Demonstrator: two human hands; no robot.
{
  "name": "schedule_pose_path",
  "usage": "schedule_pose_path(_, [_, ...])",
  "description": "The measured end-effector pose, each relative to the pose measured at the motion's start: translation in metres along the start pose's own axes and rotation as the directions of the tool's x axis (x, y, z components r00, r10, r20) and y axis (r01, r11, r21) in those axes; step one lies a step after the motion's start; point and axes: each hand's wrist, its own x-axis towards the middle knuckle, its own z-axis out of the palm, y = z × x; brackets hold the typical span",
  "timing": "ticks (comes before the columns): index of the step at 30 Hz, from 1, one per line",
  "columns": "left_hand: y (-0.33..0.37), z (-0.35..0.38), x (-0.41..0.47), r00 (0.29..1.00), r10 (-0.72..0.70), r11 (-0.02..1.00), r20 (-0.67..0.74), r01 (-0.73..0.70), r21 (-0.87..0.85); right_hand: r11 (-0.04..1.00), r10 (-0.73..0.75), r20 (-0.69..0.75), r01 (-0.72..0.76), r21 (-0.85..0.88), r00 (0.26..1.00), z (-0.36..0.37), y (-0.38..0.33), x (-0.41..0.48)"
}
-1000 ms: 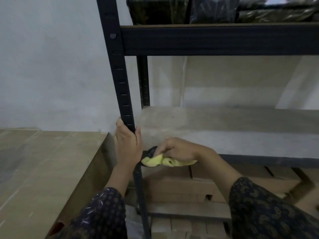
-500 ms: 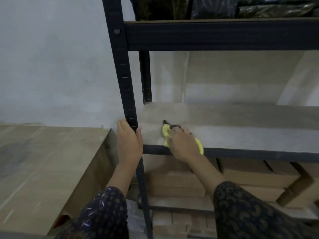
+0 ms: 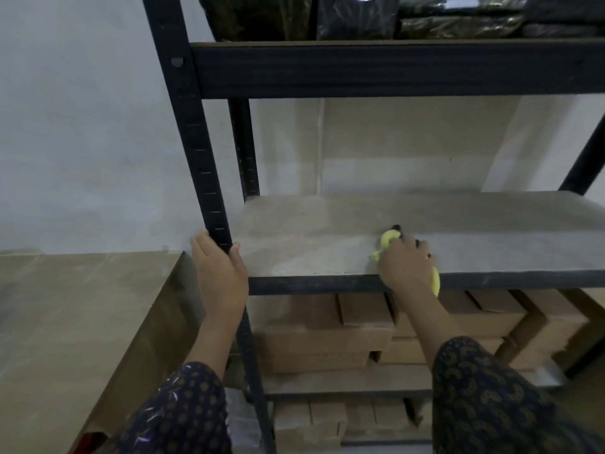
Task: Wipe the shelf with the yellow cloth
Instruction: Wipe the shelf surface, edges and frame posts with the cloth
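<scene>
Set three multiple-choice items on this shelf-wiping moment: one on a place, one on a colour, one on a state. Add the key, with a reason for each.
1. Where is the cloth?
A. On the grey middle shelf board, near its front edge
B. On the top shelf
C. On the floor

2. What colour is the cloth?
A. Blue
B. Yellow
C. White

3. What is the left-hand grip doing?
A. Hanging free
B. Lifting a box
C. Holding the front upright post

Key:
1 A: the right-hand grip holds it down on that board.
2 B: yellow shows on both sides of that hand.
3 C: fingers lie on one side of the post and the thumb on the other.
</scene>
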Motion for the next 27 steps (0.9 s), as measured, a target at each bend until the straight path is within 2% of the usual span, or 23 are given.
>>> schedule_pose_path(3, [0.002, 0.000, 0.000, 1.000, -0.020, 1.000, -0.005, 0.020, 0.001, 0.979, -0.182, -0.019, 0.179, -0.097, 0.983, 0.007, -0.033, -0.018])
schedule_pose_path(6, [0.002, 0.000, -0.001, 0.999, -0.034, 0.999, 0.003, 0.034, 0.013, 0.924, -0.371, -0.027, 0.366, -0.106, 0.928, 0.014, -0.073, -0.046])
schedule_pose_path(9, [0.004, -0.002, 0.001, 0.999, -0.039, 0.999, 0.015, 0.039, -0.019, 0.834, -0.552, -0.023, 0.552, -0.012, 0.833, 0.022, -0.098, -0.068])
schedule_pose_path(11, [0.007, -0.006, -0.002, 0.996, -0.092, 0.992, -0.001, 0.092, -0.081, 0.742, -0.658, -0.043, 0.657, 0.133, 0.752, 0.019, -0.097, -0.068])
schedule_pose_path(12, [0.010, -0.008, -0.006, 0.993, -0.104, 0.989, -0.051, 0.098, -0.108, 0.712, -0.671, -0.052, 0.662, 0.232, 0.740, 0.016, -0.094, -0.066])
schedule_pose_path(13, [0.014, -0.010, -0.014, 0.989, -0.084, 0.990, -0.123, 0.068, -0.127, 0.703, -0.647, -0.075, 0.631, 0.327, 0.759, 0.012, -0.088, -0.062])
schedule_pose_path(15, [0.023, -0.006, -0.032, 0.980, 0.053, 0.985, -0.193, -0.083, -0.150, 0.754, -0.486, -0.163, 0.506, 0.418, 0.859, 0.010, -0.069, -0.047])
schedule_pose_path(16, [0.027, 0.002, -0.041, 0.977, 0.152, 0.973, -0.148, -0.174, -0.153, 0.802, -0.373, -0.214, 0.429, 0.415, 0.903, 0.009, -0.056, -0.036])
schedule_pose_path(18, [0.034, 0.021, -0.052, 0.948, 0.316, 0.940, 0.046, -0.306, -0.149, 0.896, -0.156, -0.301, 0.263, 0.357, 0.941, 0.007, -0.025, -0.013])
schedule_pose_path(21, [0.034, 0.053, -0.050, 0.892, 0.384, 0.923, 0.238, -0.374, -0.089, 0.955, 0.081, -0.333, 0.023, 0.297, 0.940, -0.008, 0.034, 0.017])
schedule_pose_path(23, [0.029, 0.069, -0.045, 0.878, 0.379, 0.922, 0.294, -0.386, -0.035, 0.959, 0.180, -0.293, -0.101, 0.264, 0.939, -0.016, 0.072, 0.034])
schedule_pose_path(25, [0.025, 0.080, -0.043, 0.876, 0.370, 0.921, 0.308, -0.389, -0.001, 0.959, 0.247, -0.185, -0.212, 0.188, 0.951, -0.019, 0.098, 0.046])
schedule_pose_path(27, [0.022, 0.085, -0.046, 0.885, 0.368, 0.922, 0.286, -0.388, 0.013, 0.962, 0.265, -0.078, -0.257, 0.095, 0.961, -0.017, 0.104, 0.056])
